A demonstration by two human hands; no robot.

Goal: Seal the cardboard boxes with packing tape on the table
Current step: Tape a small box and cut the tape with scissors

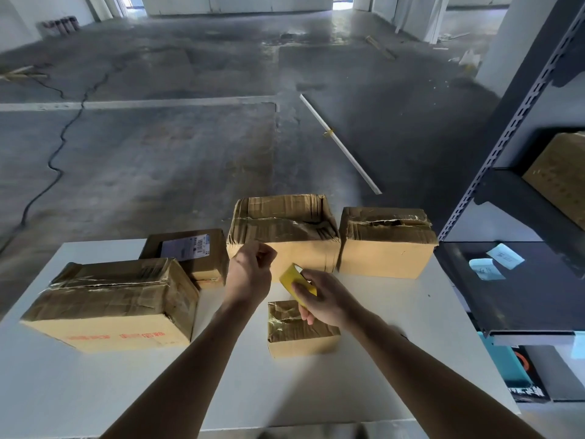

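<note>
Several taped cardboard boxes stand on the white table (395, 318). A small box (300, 337) sits in front of me, a large one (285, 229) behind it, another (386, 242) to its right, one with red print (110, 305) at the left, and a labelled one (190, 248) behind that. My right hand (326, 299) grips a yellow roll of packing tape (292, 275) above the small box. My left hand (253, 270) hovers before the large box, its thumb and fingers pinched together beside the roll; whether a tape end is between them I cannot tell.
A dark metal shelf rack (522, 217) stands at the table's right edge, holding paper slips (493, 264) and a cardboard box (560, 172). Beyond the table lies bare concrete floor with a white rod (342, 147). Bare table surface spreads near me.
</note>
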